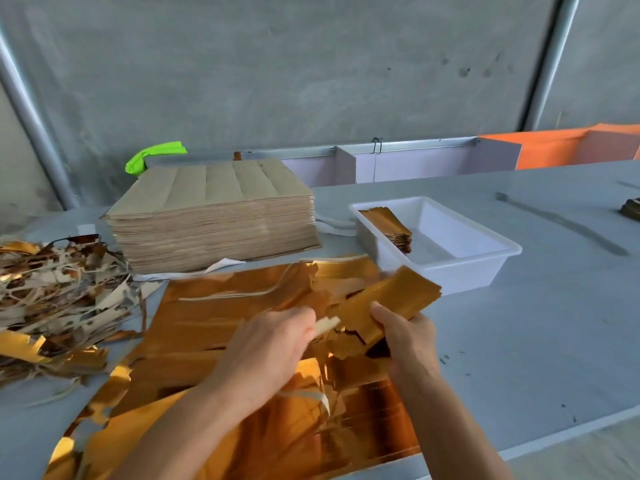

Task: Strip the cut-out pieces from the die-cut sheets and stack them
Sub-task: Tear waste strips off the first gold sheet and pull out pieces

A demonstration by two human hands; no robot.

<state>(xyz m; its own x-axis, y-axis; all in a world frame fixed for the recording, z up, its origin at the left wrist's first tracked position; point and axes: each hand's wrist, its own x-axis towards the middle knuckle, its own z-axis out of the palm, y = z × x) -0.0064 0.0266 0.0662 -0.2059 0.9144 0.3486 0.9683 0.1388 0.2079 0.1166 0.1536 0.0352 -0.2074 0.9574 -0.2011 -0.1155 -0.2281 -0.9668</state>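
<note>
Head view: one tall pile of uncut kraft-backed sheets [214, 216] is seen at the back of the grey table [519, 341], so most of the stripping is judged to be left. One gold foil die-cut sheet [214, 327], partly stripped, is spread at the near edge under both hands. One heap of torn waste strips [59, 299] is piled at the left. One white plastic tray [450, 265] is placed at the right, with a single short stack of finished gold pieces [391, 226] set against its left end. A bundle of stripped gold pieces [398, 299] is gripped by the right hand [405, 337], while a pale waste scrap [327, 323] is pinched by the left hand [273, 344].
</note>
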